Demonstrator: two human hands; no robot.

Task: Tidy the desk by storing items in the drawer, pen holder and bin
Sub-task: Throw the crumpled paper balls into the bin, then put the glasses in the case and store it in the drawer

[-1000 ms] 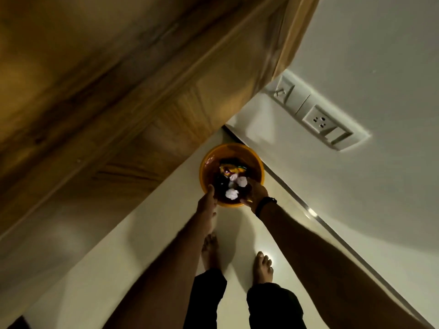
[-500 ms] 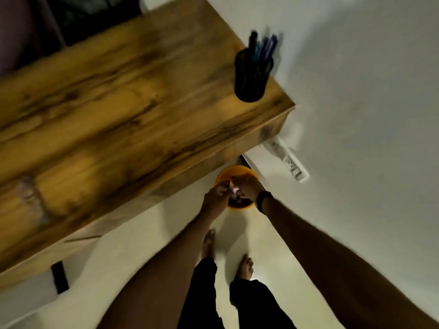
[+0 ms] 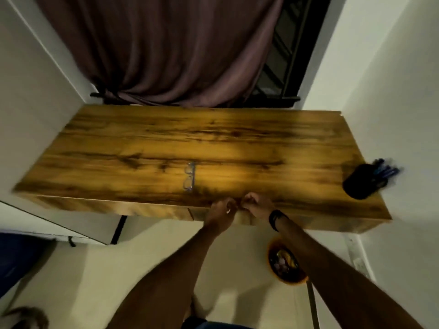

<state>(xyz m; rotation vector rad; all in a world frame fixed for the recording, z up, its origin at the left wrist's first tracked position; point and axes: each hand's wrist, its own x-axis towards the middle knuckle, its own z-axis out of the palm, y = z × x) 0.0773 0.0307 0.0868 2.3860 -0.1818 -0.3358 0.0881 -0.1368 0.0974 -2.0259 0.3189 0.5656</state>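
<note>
The wooden desk (image 3: 237, 138) fills the middle of the view. A pair of glasses (image 3: 189, 176) lies on it near the front edge. At its right end stands a black pen holder (image 3: 357, 185) with several blue pens. My left hand (image 3: 219, 210) and my right hand (image 3: 257, 205) are close together at the desk's front edge, just right of the glasses. Both have curled fingers, and nothing plainly shows in either. The orange bin (image 3: 288, 279) sits on the floor under the desk's right part, holding crumpled scraps and partly hidden by my right forearm.
A drawer front (image 3: 164, 210) runs under the desk top. A dark curtain (image 3: 166, 48) and a window grille hang behind the desk. White walls close in on both sides. A white cabinet (image 3: 59, 222) stands lower left, and a wall socket strip (image 3: 356, 257) is on the right.
The view has risen from the bin on the floor to the desk top. Both hands have left the bin and now sit together at the desk's front edge.
</note>
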